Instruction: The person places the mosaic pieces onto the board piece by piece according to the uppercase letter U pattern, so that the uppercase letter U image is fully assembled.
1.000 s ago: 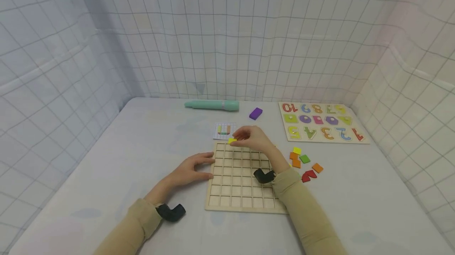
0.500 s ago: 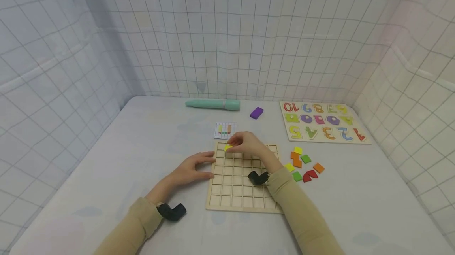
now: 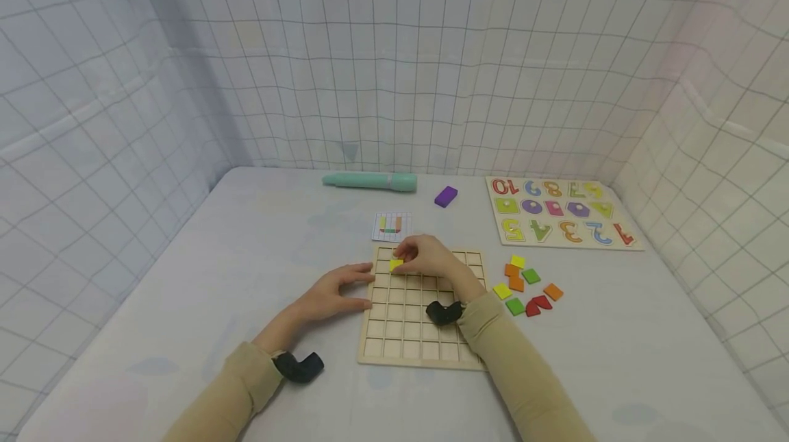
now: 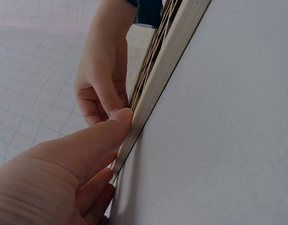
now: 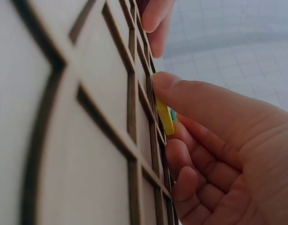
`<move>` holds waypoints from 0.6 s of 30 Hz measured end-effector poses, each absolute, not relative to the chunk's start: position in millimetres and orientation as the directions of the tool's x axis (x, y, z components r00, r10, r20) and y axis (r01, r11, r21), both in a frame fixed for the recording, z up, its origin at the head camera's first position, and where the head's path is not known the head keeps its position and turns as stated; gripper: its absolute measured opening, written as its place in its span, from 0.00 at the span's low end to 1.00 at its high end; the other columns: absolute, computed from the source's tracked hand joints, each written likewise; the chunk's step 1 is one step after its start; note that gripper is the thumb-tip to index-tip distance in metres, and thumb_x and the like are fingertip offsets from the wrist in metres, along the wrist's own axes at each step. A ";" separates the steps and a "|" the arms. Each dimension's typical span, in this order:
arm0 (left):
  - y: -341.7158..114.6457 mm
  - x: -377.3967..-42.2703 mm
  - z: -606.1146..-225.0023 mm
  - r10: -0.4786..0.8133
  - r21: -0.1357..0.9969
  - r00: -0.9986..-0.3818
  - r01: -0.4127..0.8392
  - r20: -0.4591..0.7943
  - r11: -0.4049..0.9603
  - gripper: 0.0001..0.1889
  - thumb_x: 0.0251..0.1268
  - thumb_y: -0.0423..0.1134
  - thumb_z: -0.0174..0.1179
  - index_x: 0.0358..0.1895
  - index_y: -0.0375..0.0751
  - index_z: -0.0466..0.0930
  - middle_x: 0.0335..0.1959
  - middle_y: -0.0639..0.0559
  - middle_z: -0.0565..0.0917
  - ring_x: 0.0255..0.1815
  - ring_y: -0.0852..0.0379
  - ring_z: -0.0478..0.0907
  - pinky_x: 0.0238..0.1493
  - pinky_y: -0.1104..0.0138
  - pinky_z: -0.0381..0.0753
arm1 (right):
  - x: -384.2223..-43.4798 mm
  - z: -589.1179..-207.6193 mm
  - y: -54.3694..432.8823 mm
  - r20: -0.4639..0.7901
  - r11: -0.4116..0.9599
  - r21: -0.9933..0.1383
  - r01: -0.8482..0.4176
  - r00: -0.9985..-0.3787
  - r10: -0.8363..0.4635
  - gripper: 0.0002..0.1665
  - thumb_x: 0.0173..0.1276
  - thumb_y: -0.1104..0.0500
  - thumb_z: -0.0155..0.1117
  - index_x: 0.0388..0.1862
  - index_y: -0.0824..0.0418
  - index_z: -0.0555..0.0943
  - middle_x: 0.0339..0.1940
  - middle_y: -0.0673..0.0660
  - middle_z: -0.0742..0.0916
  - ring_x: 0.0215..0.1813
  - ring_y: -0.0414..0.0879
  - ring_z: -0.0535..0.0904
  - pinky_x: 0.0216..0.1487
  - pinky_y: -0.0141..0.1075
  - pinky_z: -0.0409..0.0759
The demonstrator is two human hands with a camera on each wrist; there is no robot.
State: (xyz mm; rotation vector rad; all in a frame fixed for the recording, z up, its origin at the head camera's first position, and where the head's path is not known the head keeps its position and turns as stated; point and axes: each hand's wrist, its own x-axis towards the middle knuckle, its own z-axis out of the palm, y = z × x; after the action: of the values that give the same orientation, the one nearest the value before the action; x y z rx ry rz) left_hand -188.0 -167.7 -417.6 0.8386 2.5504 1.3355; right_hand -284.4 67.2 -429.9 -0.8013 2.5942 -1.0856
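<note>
A wooden grid board [image 3: 413,308] lies in front of the person. Near its far left corner, the right hand [image 3: 429,258] pinches a yellow square tile [image 3: 396,264] between thumb and fingers. In the right wrist view the yellow tile [image 5: 164,115] is tilted, with one edge right at the grid's ridges. The left hand [image 3: 329,295] rests against the board's left edge, thumb and fingers spread and fairly straight. In the left wrist view, the left thumb [image 4: 120,116] touches the board's rim. A small pattern card [image 3: 392,226] lies just beyond the board.
Loose orange, green, red and yellow tiles [image 3: 516,283] are scattered right of the board. A number-and-shape puzzle board [image 3: 573,247] lies at the back right. Farther back are a teal marker-shaped object [image 3: 370,181] and a purple block [image 3: 446,197]. Grid-patterned cloth [image 3: 394,72] encloses the table.
The right hand has brought the yellow tile from the board's far edge down toward the person, over the grid's far-left cells. The left hand stays at the board's edge.
</note>
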 end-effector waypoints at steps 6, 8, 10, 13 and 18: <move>-168.0 -188.1 -418.4 0.533 0.791 -0.838 0.402 0.115 0.461 0.25 0.56 0.34 0.67 0.57 0.28 0.74 0.66 0.34 0.65 0.69 0.37 0.57 0.66 0.45 0.55 | -280.5 -426.7 67.9 -0.006 0.596 -0.702 -0.390 -0.834 -0.552 0.18 0.52 0.52 0.76 0.39 0.58 0.83 0.31 0.48 0.82 0.34 0.40 0.76 0.39 0.31 0.76; -167.7 -188.2 -418.5 0.533 0.793 -0.838 0.400 0.114 0.459 0.25 0.56 0.34 0.67 0.57 0.28 0.74 0.66 0.34 0.65 0.69 0.36 0.57 0.66 0.45 0.55 | -279.1 -425.0 68.1 -0.008 0.593 -0.705 -0.388 -0.833 -0.554 0.18 0.52 0.52 0.76 0.39 0.59 0.83 0.31 0.48 0.82 0.34 0.40 0.76 0.39 0.32 0.76; -167.5 -188.3 -418.3 0.533 0.796 -0.838 0.397 0.112 0.456 0.25 0.56 0.34 0.67 0.57 0.28 0.74 0.66 0.34 0.65 0.69 0.36 0.57 0.66 0.45 0.55 | -278.2 -424.0 68.4 -0.009 0.590 -0.709 -0.386 -0.832 -0.555 0.17 0.52 0.53 0.75 0.39 0.59 0.83 0.31 0.49 0.82 0.34 0.40 0.76 0.39 0.32 0.76; -167.4 -188.2 -417.8 0.534 0.797 -0.838 0.397 0.112 0.455 0.25 0.56 0.35 0.67 0.57 0.28 0.74 0.66 0.34 0.66 0.69 0.36 0.57 0.66 0.45 0.55 | -278.6 -424.3 68.5 -0.012 0.591 -0.709 -0.385 -0.831 -0.556 0.16 0.53 0.54 0.75 0.39 0.59 0.84 0.31 0.48 0.83 0.34 0.40 0.76 0.39 0.32 0.76; -167.5 -187.9 -417.5 0.537 0.798 -0.836 0.398 0.112 0.453 0.26 0.56 0.35 0.67 0.58 0.28 0.74 0.66 0.34 0.65 0.69 0.36 0.56 0.66 0.44 0.55 | -280.4 -426.6 68.2 -0.021 0.597 -0.706 -0.381 -0.831 -0.555 0.15 0.53 0.53 0.75 0.39 0.57 0.85 0.32 0.47 0.83 0.36 0.39 0.77 0.40 0.31 0.76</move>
State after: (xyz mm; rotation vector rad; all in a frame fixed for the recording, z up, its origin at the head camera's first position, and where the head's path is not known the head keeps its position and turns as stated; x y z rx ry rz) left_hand -187.9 -167.5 -417.5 0.8244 2.5405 1.3314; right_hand -280.4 68.2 -426.6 -0.7722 2.5871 -1.0604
